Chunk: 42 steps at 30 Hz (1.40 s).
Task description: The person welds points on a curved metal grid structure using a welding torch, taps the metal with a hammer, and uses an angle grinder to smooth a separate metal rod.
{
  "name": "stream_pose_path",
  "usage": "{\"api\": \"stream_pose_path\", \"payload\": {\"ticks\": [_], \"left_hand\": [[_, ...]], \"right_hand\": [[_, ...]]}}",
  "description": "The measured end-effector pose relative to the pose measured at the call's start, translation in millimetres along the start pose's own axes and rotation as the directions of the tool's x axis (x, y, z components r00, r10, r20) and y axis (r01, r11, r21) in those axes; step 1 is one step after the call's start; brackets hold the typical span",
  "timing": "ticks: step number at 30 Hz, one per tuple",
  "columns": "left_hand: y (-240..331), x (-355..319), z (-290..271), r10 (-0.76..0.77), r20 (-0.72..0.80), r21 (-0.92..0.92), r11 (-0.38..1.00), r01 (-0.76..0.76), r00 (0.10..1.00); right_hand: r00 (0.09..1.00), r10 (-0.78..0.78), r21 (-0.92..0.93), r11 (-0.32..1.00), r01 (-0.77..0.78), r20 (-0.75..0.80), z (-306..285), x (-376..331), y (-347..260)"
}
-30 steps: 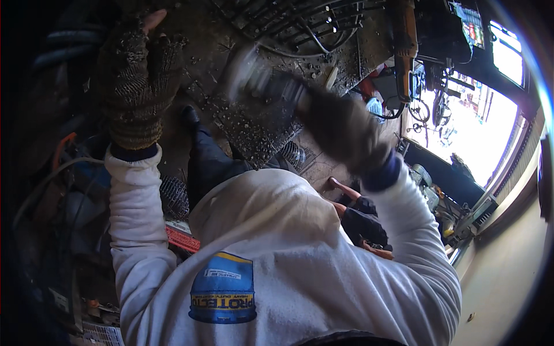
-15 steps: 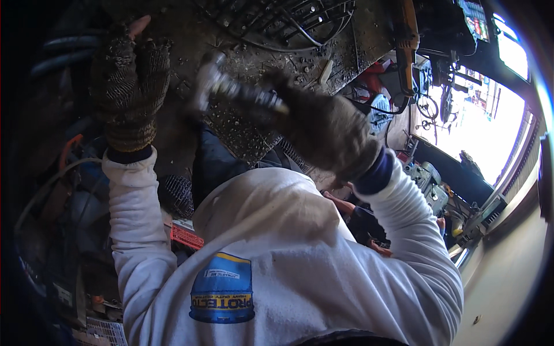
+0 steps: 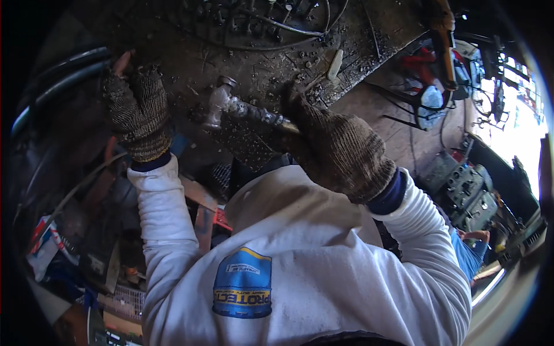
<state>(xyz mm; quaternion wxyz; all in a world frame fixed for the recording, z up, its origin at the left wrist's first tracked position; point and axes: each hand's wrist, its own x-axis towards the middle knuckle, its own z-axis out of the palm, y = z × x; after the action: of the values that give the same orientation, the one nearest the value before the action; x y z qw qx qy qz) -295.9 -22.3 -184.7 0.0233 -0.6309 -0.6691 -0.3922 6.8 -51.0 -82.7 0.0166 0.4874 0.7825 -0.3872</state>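
Observation:
In a worn brown knitted glove, my right hand (image 3: 343, 147) is closed round the handle of a hammer (image 3: 218, 106). Its metal head points left, above the dirty workbench (image 3: 259, 66). My left hand (image 3: 138, 112), gloved alike with one bare fingertip poking out, is at the bench's left side. The fingers there look bent, and whatever they hold is lost in shadow. A gap separates the hammer head from my left hand. Beyond the hammer lies a round dark metal frame of bars (image 3: 271, 26), cut off by the top edge.
Small metal scraps litter the bench, along with a pale flat strip (image 3: 334, 64). An orange power tool (image 3: 443, 49) is at its right edge. Curved pipes (image 3: 63, 86) stand on the left. A greasy machine block (image 3: 467, 193) and another person's arm (image 3: 476, 235) are at right.
The hammer, blurred before, now shows sharply, with its head slightly lower and farther right in the view. My view has shifted, revealing more floor on the right. Both hands keep their hold.

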Motion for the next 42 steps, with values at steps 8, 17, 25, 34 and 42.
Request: {"api": "stream_pose_path", "payload": {"ticks": [8, 17, 25, 34, 42], "left_hand": [[6.2, 4.4, -7.9, -0.058, 0.027, 0.174, 0.983, 0.053, 0.998], [9.0, 2.8, -5.6, -0.045, 0.002, 0.224, 0.974, 0.043, 0.999], [-6.1, -6.2, 4.6, -0.448, 0.060, -0.461, 0.780, 0.423, 0.892], [16.0, 2.9, -10.6, -0.168, 0.085, 0.028, 0.986, 0.166, 0.982], [-14.4, 0.1, -6.7, -0.056, 0.097, -0.051, 0.997, 0.061, 0.994]], "right_hand": [[0.991, -0.137, 0.131, 0.982, 0.135, 0.005, -1.4, -5.1, 30.6], [0.982, -0.178, 0.245, 0.951, 0.187, -0.062, -1.2, 0.8, 40.8], [0.949, -0.278, 0.056, 0.956, 0.289, -0.145, -25.0, 32.5, 18.6], [0.968, -0.252, -0.116, 0.961, 0.252, 0.019, -26.1, 17.1, -10.0], [0.979, -0.176, -0.025, 0.983, 0.180, 0.106, -19.5, 21.4, -22.2]]}}
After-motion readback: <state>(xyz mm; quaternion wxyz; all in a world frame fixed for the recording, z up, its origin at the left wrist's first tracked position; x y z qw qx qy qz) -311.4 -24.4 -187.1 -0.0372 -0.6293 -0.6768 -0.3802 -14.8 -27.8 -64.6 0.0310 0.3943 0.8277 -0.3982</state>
